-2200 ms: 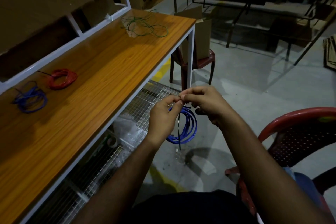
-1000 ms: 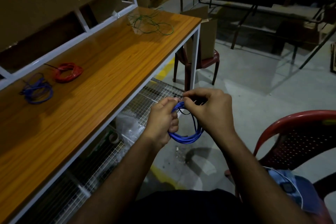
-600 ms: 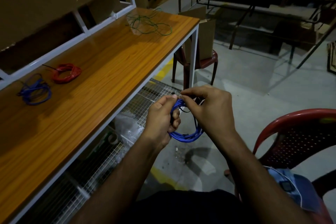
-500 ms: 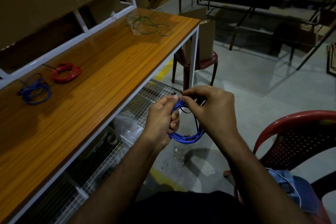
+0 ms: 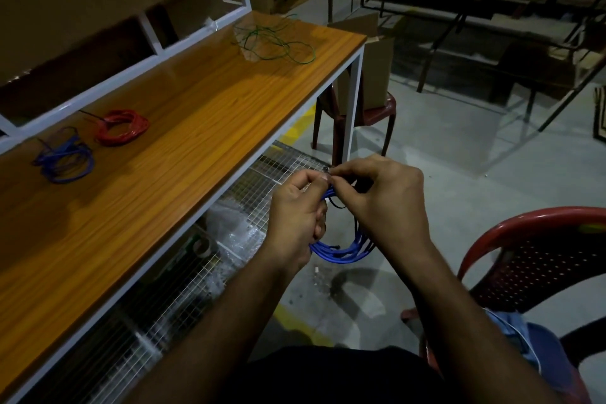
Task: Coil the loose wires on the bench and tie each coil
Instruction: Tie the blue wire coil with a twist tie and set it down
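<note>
I hold a blue wire coil [image 5: 341, 252] in the air beside the bench, off its front edge. My left hand [image 5: 296, 216] is closed around the coil's left side. My right hand [image 5: 383, 197] pinches a thin black tie [image 5: 337, 205] at the coil's top, fingertips touching those of the left hand. On the wooden bench [image 5: 157, 154] lie a tied red coil [image 5: 122, 126], another blue coil [image 5: 64, 159] at far left, and loose green wire [image 5: 275, 41] at the far end.
A white frame with cardboard boxes [image 5: 82, 0] runs along the bench's back. A wire-mesh shelf [image 5: 183, 275] sits under it. A red plastic chair [image 5: 541, 259] stands at my right, a red stool [image 5: 360, 115] with a carton past the bench end, metal racks behind.
The coil hung lower from my fingertips before; my left hand has since closed around it. My right hand moved onto the coil's top and keeps working the black tie there.
</note>
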`<act>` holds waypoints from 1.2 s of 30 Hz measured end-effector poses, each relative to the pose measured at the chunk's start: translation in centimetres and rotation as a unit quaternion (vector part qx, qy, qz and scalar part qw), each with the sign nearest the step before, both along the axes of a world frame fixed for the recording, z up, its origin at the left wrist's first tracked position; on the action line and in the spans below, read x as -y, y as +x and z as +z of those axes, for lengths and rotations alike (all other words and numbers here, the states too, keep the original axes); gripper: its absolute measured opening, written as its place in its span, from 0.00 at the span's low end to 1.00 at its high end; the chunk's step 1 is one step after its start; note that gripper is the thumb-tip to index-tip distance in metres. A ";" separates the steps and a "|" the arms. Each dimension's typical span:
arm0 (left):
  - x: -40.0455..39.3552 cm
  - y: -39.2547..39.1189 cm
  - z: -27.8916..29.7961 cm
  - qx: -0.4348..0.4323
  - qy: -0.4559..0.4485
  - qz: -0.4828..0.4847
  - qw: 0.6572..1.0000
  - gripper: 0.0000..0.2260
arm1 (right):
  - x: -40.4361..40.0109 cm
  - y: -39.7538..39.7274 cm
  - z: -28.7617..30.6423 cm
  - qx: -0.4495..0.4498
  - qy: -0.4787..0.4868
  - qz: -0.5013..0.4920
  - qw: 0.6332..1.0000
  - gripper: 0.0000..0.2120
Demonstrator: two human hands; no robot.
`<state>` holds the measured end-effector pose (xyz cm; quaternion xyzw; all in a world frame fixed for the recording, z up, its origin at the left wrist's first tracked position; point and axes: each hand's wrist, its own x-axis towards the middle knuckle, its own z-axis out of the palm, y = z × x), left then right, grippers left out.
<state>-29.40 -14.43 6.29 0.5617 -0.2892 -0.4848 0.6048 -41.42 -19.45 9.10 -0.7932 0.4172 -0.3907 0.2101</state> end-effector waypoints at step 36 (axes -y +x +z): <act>-0.4 -2.4 -0.6 0.175 -0.001 0.010 0.984 0.07 | -0.1 -0.9 -0.1 -0.012 0.034 -0.030 0.999 0.05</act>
